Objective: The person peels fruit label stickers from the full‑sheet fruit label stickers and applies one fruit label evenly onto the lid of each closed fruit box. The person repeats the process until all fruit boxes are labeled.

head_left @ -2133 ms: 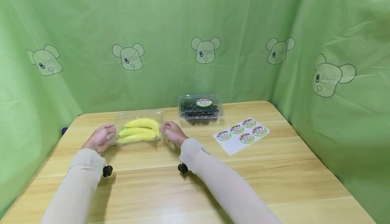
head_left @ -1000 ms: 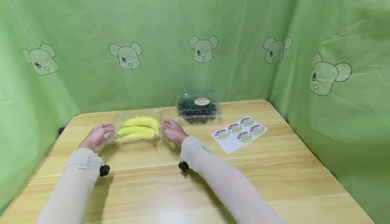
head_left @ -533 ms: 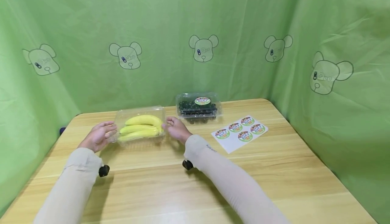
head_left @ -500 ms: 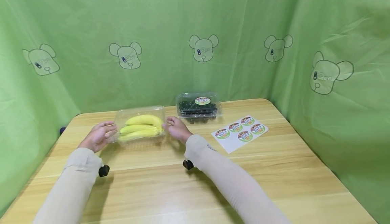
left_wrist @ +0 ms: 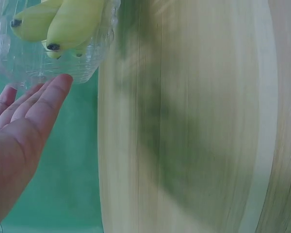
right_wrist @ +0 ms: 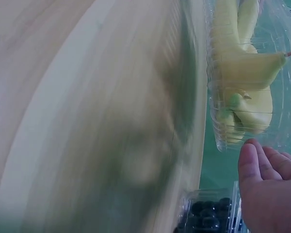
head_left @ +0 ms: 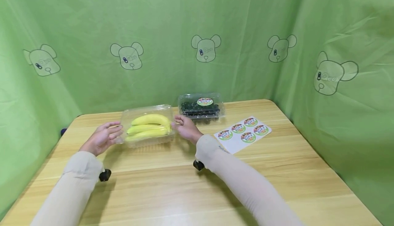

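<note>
My left hand (head_left: 103,138) and right hand (head_left: 187,129) are apart, fingers fairly straight, pressing opposite ends of the clear box (head_left: 146,110) of bananas (head_left: 148,131) above the counter (head_left: 147,191). I judge this a holding-up step; the next move calls for even pressure.

Clear plastic clamshell box (head_left: 147,110), ribbed walls, lid apparently closed. Long side runs left to right; appears raised slightly above the far-left part of the counter (head_left: 154,191). Contents: at least three yellow bananas (head_left: 149,130), whole, unpeeled, laid lengthwise side by side, dark tips toward the left end.
</note>
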A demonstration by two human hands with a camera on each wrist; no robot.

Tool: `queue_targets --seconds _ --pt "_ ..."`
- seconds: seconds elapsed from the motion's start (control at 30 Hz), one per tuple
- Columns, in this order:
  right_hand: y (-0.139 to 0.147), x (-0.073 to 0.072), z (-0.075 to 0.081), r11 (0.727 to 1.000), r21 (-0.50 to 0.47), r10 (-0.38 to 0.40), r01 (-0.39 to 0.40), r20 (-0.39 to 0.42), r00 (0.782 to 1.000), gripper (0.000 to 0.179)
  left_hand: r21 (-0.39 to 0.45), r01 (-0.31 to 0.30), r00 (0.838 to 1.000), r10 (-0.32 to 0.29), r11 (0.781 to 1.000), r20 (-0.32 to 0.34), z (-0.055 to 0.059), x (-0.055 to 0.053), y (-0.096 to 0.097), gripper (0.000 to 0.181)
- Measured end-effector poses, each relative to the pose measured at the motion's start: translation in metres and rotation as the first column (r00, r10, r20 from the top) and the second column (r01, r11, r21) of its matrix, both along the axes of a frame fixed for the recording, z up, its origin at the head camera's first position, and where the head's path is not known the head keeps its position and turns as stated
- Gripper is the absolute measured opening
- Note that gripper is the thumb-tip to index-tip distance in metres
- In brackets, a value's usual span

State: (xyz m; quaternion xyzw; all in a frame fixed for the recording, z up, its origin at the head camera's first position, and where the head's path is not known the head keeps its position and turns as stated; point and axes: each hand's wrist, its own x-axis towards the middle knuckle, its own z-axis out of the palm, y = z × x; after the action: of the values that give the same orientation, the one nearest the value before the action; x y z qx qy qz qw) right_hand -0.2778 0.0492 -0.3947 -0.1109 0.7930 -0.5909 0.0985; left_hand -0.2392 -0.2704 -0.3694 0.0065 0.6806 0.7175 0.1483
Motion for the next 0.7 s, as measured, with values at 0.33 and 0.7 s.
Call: queue_targets --seconds 0.33,0.7 --pt "0.016 0.008 0.005 1.000 0.001 0.002 -0.002 -0.048 0.999 0.056 0.013 0.007 1.000 -0.007 1.000 -0.026 0.001 0.006 0.011 0.061" --pt "0.036 0.017 0.008 0.999 0.043 0.014 -0.010 -0.079 0.997 0.057 -0.042 0.030 0.998 -0.032 0.999 -0.047 0.003 0.012 0.023 0.061"
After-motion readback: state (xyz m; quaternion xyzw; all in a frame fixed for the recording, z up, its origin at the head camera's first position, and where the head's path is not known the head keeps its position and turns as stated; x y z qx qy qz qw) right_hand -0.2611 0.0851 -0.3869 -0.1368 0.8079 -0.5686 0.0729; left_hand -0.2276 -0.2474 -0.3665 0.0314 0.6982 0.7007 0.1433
